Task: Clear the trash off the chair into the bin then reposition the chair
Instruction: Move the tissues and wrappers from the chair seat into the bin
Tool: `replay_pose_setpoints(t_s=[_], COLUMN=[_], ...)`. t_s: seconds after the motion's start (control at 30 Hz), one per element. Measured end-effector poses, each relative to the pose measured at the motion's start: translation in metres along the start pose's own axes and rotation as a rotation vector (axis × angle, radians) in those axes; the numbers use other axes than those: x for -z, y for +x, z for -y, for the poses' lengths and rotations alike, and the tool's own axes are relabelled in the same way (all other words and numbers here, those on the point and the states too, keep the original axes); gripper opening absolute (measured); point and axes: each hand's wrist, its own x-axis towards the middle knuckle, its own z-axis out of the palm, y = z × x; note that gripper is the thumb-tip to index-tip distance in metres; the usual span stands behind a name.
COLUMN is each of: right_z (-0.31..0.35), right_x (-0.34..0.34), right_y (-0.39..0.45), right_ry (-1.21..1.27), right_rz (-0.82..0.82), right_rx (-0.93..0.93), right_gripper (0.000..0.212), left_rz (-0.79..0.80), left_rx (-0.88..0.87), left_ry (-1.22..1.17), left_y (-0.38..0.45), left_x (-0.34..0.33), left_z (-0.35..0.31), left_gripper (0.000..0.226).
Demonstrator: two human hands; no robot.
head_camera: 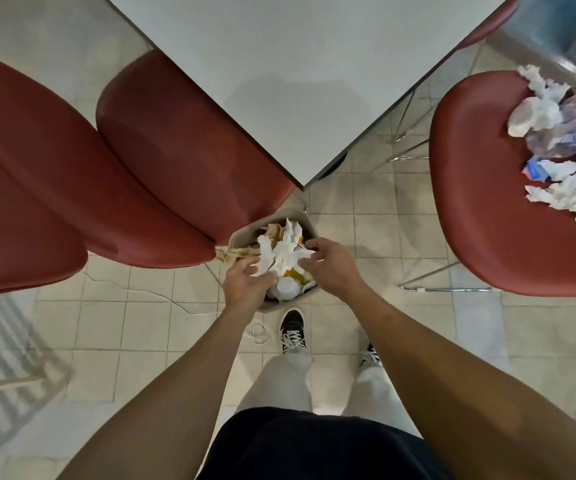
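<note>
A small beige bin [241,233] stands on the tiled floor below the table's corner, heaped with trash. On top lies crumpled white paper [281,252]. My left hand [248,282] and my right hand [328,265] hover over the bin on either side of that paper, fingers spread and loose, touching its edges. At the right stands the red chair [470,202]. On its seat sits a pile of trash [563,143]: crumpled white tissues, clear plastic wrap and a blue-and-red packet.
A white table [297,64] fills the top middle. Two red chairs [175,140] [37,174] crowd the bin's left side. Brown paper [234,254] hangs over the bin's rim. A white cable [162,296] lies on the floor. My shoes [291,330] are just behind the bin.
</note>
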Motion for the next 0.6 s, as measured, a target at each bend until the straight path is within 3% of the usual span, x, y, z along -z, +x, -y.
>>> replay_pose_setpoints(t_s=[0.1, 0.3, 0.6], right_z=[0.003, -0.004, -0.018], right_x=[-0.006, 0.007, 0.090], right_y=[-0.003, -0.008, -0.027], right_ry=[-0.035, -0.040, 0.027], right_rz=[0.015, -0.040, -0.172], right_rx=[-0.018, -0.035, -0.016], right_gripper=[0.042, 0.038, 0.032], left_rz=[0.048, 0.083, 0.225], left_rx=[-0.014, -0.081, -0.308], left_ry=[0.025, 0.104, 0.231], left_y=[0.001, -0.008, -0.042], left_x=[0.003, -0.004, -0.060], left_z=[0.003, -0.011, -0.065], left_gripper=[0.044, 0.024, 0.021])
